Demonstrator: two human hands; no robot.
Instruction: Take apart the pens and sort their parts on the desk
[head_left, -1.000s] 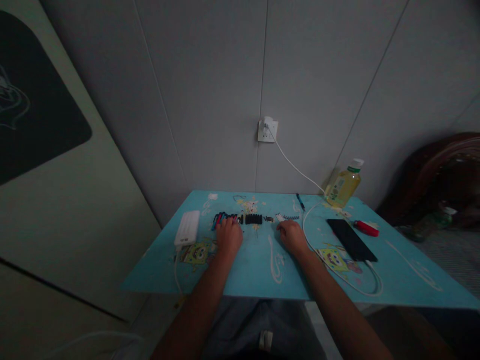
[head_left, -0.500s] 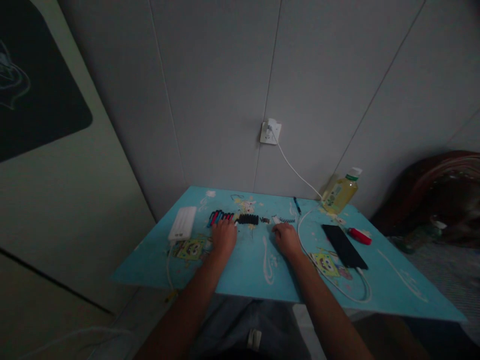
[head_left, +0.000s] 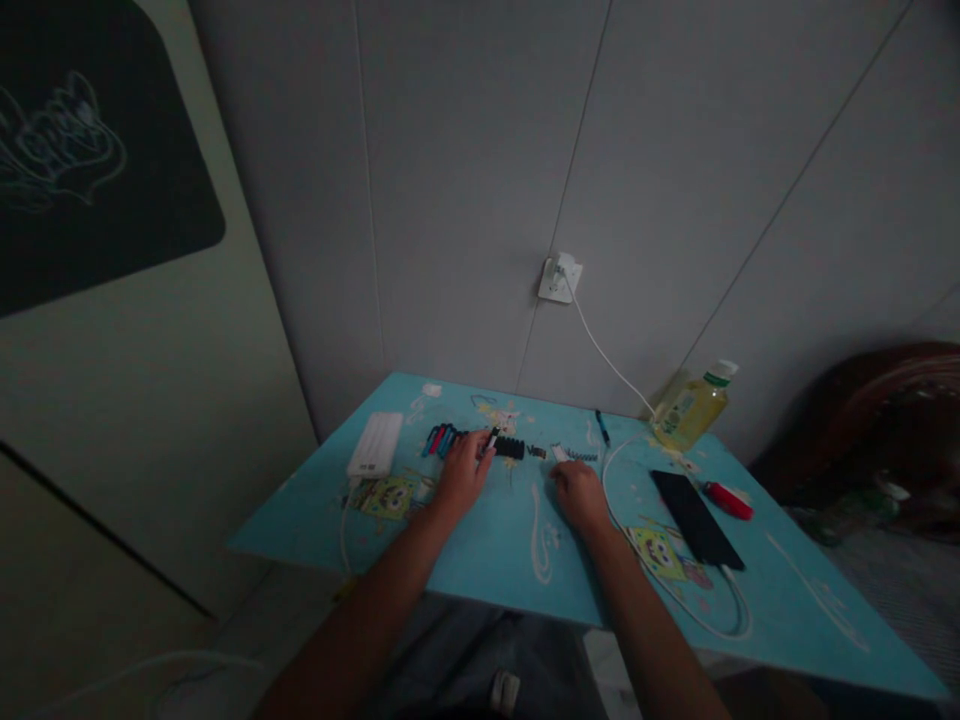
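Note:
My left hand [head_left: 466, 462] is closed, with a short black-and-white stick-shaped piece [head_left: 493, 438] between thumb and fingers; its exact kind is too small to make out. Just behind and left of that hand lie red, blue and black pen-like barrels [head_left: 441, 440], partly covered by it. A row of black ribbed pieces [head_left: 511, 447] extends to its right, followed by a cluster of tiny dark and brass-coloured parts [head_left: 536, 452]. My right hand [head_left: 577, 490] rests on the table, fingers curled, close to a small white piece [head_left: 559, 453] and a row of tiny dark parts [head_left: 583, 456].
On the blue cartoon-printed table [head_left: 495, 540] a white power bank [head_left: 376, 445] lies left. A pen [head_left: 602, 427], yellow liquid bottle [head_left: 691, 408], black phone [head_left: 696, 518] and red object [head_left: 728, 500] stand or lie right. A white cable [head_left: 611, 354] runs from the wall socket [head_left: 559, 279].
My left hand has lifted slightly and shifted right from the barrels, and the black-and-white piece now shows upright in its fingers. The right hand stays nearly in place. The camera view has tilted.

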